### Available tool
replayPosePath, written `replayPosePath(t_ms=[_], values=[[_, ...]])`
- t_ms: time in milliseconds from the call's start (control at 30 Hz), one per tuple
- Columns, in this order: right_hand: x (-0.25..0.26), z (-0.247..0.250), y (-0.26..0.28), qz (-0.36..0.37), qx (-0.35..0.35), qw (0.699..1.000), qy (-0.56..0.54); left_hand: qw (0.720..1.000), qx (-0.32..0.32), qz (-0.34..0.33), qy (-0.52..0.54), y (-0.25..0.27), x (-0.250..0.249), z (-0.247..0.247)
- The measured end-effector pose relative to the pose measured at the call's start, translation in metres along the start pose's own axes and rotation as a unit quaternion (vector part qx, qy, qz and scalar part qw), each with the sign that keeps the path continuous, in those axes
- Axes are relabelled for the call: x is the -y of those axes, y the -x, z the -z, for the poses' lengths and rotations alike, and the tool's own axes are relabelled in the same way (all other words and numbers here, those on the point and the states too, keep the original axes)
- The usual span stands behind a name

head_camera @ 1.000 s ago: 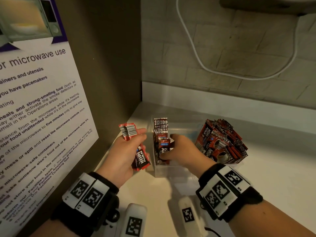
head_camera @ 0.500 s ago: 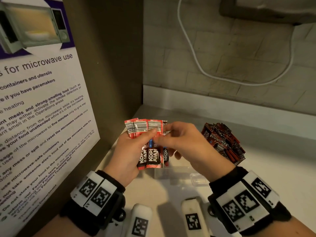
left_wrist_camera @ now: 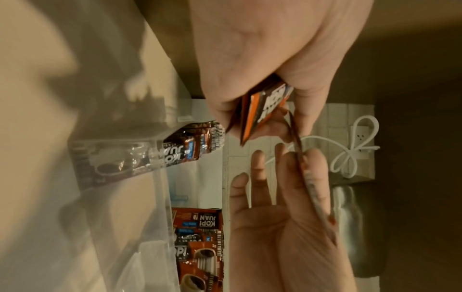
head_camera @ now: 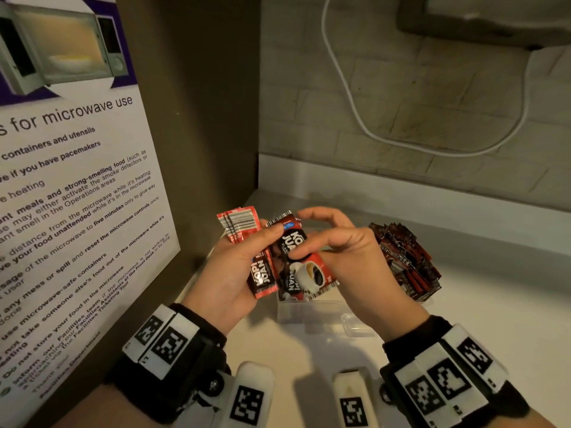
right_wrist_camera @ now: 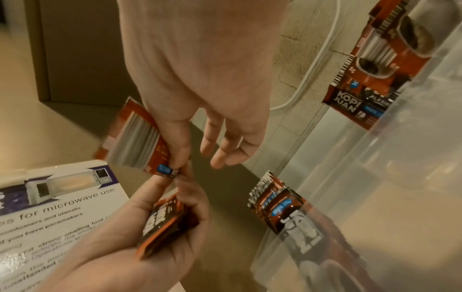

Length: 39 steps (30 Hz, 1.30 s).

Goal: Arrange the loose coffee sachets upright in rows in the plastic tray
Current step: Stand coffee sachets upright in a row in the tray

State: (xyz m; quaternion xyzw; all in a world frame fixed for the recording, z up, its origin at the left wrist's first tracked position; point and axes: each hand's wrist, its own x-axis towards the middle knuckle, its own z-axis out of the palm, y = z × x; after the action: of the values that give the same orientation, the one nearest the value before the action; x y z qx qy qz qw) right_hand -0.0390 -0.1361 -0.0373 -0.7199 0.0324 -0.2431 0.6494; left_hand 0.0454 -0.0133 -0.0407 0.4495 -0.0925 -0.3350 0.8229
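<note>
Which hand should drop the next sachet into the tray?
Right hand: it already pinches one sachet directly above the plastic tray. The left hand grips the spare stack, off to the tray's left.

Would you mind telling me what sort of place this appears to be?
Probably a workplace pantry or break-room counter: a microwave-use notice citing a Facilities team, coffee sachets in a plastic tray, and a tiled wall.
</note>
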Motion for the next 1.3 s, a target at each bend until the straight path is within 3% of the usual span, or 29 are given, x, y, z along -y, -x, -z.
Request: replayPosePath(t_ms=[200, 367, 533, 600, 733, 833, 967, 1133, 1233, 1300], values=[[-0.002, 0.007, -0.003, -0.064, -0.060, 0.996, -0.012, 0.996, -0.035, -0.075, -0.037, 0.000, -0.001, 0.000], [0.003, 0.003, -0.003, -0.109, 0.016, 0.984, 0.141, 0.990, -0.029, -0.091, -0.106, -0.002, 0.005, -0.002], [-0.002, 0.021, -0.010, -0.152, -0.106, 0.976, 0.113, 0.978, -0.082, -0.059, -0.180, -0.013, 0.011, 0.016], [-0.010, 0.024, -0.014, -0.183, -0.121, 0.966, 0.137, 0.973, -0.079, -0.022, -0.215, -0.015, 0.016, 0.022], [-0.030, 0.019, -0.019, -0.248, -0.055, 0.932, 0.259, 0.964, -0.049, 0.025, -0.259, -0.013, 0.029, 0.026], [-0.042, 0.013, -0.019, -0.240, -0.004, 0.906, 0.348, 0.956, -0.027, 0.045, -0.289, -0.009, 0.034, 0.024], [-0.047, 0.004, -0.022, -0.252, 0.012, 0.883, 0.397, 0.950, 0.008, 0.062, -0.307, -0.002, 0.035, 0.021], [-0.043, -0.003, -0.027, -0.298, 0.111, 0.835, 0.449, 0.947, 0.014, 0.082, -0.309, -0.001, 0.036, 0.020], [-0.040, -0.009, -0.031, -0.275, 0.199, 0.815, 0.469, 0.945, 0.020, 0.081, -0.315, -0.001, 0.035, 0.017], [-0.040, -0.012, -0.035, -0.239, 0.212, 0.817, 0.481, 0.942, 0.026, 0.079, -0.325, -0.002, 0.033, 0.016]])
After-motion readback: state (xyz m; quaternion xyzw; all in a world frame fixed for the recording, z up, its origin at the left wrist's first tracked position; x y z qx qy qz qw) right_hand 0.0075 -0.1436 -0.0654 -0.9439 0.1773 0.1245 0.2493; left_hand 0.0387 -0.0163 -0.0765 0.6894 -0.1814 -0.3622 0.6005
